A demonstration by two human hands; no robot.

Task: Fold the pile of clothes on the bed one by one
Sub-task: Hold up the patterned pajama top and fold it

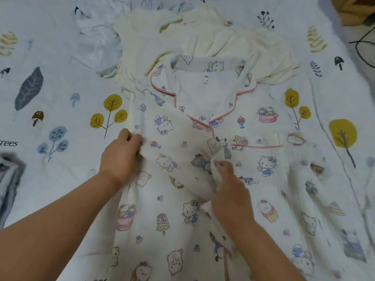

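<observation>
A white pajama top (203,151) with cartoon prints and pink piping lies spread face up on the bed, collar toward the far side. My left hand (119,155) grips the fabric at the top's left edge. My right hand (229,189) pinches the front placket near the middle of the garment. Beyond the collar lies a cream garment (213,39), crumpled, partly under the pajama top. A pale white garment (97,43) lies crumpled to its left.
The bedsheet (60,110) is white with leaf, tree and mushroom prints. A grey-blue folded cloth (8,185) sits at the left edge. A black cable (363,47) and a yellow-brown fabric (357,9) are at the far right corner.
</observation>
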